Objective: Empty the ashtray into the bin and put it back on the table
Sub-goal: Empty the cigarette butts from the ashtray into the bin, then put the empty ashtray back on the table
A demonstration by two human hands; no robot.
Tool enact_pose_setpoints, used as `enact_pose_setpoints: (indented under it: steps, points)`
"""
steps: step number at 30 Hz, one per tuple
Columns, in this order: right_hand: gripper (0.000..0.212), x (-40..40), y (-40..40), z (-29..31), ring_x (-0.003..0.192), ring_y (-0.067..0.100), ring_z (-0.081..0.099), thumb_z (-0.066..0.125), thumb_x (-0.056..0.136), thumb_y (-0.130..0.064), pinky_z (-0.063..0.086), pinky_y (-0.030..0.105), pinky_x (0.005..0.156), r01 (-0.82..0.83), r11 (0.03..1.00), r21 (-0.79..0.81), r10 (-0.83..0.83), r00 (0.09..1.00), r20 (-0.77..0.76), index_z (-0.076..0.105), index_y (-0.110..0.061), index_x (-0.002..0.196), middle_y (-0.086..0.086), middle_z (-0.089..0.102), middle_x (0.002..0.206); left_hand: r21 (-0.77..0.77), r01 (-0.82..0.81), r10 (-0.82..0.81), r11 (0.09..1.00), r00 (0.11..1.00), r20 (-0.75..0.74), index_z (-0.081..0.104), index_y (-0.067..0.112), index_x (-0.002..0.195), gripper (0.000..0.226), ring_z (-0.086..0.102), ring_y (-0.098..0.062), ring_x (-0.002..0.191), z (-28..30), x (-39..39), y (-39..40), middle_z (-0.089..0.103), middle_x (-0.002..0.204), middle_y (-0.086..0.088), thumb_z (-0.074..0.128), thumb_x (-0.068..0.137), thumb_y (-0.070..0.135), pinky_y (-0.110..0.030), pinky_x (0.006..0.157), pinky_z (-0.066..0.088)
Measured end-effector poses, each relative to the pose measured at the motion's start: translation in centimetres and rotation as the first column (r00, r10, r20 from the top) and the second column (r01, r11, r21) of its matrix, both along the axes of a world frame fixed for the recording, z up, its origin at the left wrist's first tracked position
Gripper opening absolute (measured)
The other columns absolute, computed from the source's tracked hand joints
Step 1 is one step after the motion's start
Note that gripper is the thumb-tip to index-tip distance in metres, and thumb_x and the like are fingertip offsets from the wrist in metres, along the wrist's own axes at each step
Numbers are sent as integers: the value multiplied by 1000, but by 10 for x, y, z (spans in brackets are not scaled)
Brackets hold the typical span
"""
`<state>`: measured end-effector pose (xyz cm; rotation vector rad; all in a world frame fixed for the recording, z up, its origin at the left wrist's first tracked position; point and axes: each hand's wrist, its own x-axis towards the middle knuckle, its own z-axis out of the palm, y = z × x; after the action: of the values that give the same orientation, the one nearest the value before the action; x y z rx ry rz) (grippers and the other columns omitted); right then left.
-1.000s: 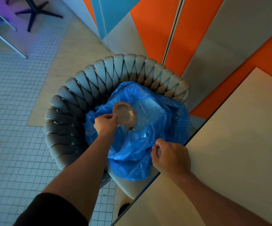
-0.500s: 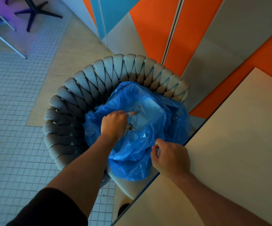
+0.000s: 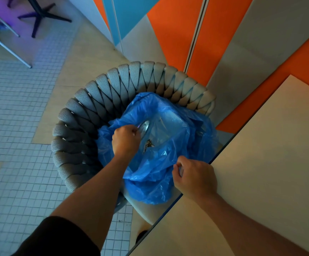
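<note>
Both hands [image 3: 126,141] [image 3: 194,175] over bin liner [image 3: 168,163]

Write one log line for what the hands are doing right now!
step: emptying | left hand: tips ashtray inside blue bag | right hand: pinches bag edge | ash: in bag | table: no ashtray yet

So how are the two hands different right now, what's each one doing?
The left hand reaches down inside the blue bag, closed around the tipped ashtray above a small pile of ash; the right hand stays at the bag's near edge, pinching the plastic by the table. The left sits farther from the camera, the right nearer. Both are bare and closed.
</note>
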<state>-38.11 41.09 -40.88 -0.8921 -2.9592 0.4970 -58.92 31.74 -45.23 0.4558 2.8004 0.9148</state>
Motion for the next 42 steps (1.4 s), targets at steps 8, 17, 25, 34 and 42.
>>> enact_pose_setpoints:
  steps: [8, 17, 25, 34, 42]
  points:
    - [25, 1, 1, -6, 58, 14, 60, 51, 91, -43, 46, 25, 55, 1, 1000, 15, -1, 1000, -15, 63, -21, 85, -3, 68, 67, 168, -352, 272, 921, 889, 369, 73, 20, 71, 10, 59, 3, 52, 6, -5, -3, 68, 66, 7, 68, 80, 19, -8, 39, 39]
    - [22, 0, 1, -9, 60, 17, 62, 58, 88, -41, 42, 26, 52, 32, 999, -25, -34, 995, -95, 61, -20, 83, -3, 68, 66, 259, -505, 259, 824, 740, 620, 74, 15, 77, 3, 73, -26, 80, 12, -5, -3, 75, 85, -12, 73, 79, 14, -42, 79, 61]
    - [23, -1, 4, 0, 84, 19, 66, 60, 91, -35, 55, 35, 68, 129, 952, -277, -192, 959, -210, 59, -15, 104, 1, 70, 95, 304, -484, 169, 821, 713, 680, 74, 10, 79, 4, 71, -19, 64, 38, 22, -2, 73, 81, -15, 75, 82, 12, -30, 62, 59]
    - [31, 27, 8, 24, 82, 21, 70, 66, 91, -23, 56, 27, 74, 349, 638, -687, -646, 728, -230, 56, -9, 116, 7, 72, 100, 379, -375, 25, 846, 738, 674, 75, 11, 77, 10, 72, -14, 60, 78, 67, 7, 73, 75, -10, 71, 85, 9, -22, 52, 56]
    - [28, 93, 13, 51, 75, 19, 73, 71, 84, -21, 58, 48, 82, 420, 532, -735, -741, 650, -165, 63, -14, 110, -4, 73, 71, 392, -288, -79, 874, 712, 698, 72, 1, 86, 6, 64, -20, 60, 101, 136, 22, 67, 71, -13, 66, 87, 3, -24, 52, 57]
